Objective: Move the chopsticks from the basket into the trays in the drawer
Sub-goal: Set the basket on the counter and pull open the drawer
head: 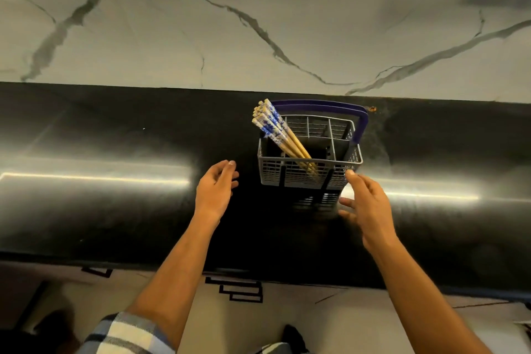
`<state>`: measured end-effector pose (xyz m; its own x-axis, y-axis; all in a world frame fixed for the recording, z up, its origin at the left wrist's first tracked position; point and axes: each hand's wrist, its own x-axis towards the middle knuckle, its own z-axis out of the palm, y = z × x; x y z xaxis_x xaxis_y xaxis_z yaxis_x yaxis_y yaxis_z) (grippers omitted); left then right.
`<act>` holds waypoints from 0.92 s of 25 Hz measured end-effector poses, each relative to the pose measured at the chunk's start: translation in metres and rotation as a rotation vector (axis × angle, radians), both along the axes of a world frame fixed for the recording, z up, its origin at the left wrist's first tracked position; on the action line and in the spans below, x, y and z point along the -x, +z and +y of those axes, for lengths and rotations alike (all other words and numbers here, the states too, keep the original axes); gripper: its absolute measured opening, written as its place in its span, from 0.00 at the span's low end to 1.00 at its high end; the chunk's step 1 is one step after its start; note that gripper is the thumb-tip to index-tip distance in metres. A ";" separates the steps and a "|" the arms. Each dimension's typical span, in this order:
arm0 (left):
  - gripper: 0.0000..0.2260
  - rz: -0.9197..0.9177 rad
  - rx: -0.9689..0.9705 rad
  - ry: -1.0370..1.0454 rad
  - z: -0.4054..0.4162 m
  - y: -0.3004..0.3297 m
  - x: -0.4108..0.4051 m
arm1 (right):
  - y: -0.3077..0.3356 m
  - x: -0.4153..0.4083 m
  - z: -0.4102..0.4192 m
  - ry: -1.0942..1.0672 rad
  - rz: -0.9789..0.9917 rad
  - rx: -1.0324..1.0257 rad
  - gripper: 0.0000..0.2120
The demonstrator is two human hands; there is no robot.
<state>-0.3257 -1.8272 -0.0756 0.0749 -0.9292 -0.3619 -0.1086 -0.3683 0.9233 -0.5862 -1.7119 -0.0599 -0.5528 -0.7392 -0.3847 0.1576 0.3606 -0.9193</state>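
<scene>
i have both hands out over a glossy black counter (115,129), flanking a grey cutlery basket (309,174) with a blue handle (321,106). my left hand (215,190) hovers just beside the basket's left side, fingers loosely curled and holding nothing; my right hand (367,204) has its fingers spread and relaxed, a fingertip at or against the basket's near right corner, gripping nothing. the chopsticks (283,139) stand bundled in the front left compartment, their long axis tilted: plain tips down toward the middle of the basket, patterned blue and white ends leaning up and away to the far left, clear of the rim. those raised ends lie ahead and to the right of my left hand, which i judge the nearer one for a pull along the tilt. open counter lies to the left and right; the marble wall (258,23) rises close behind. the drawer and trays are not in sight; only handles (241,290) show under the counter's near edge.
</scene>
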 end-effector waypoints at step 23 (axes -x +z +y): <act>0.15 -0.745 0.558 -0.756 0.190 -0.005 -0.062 | -0.017 -0.111 0.148 0.516 0.348 -0.074 0.05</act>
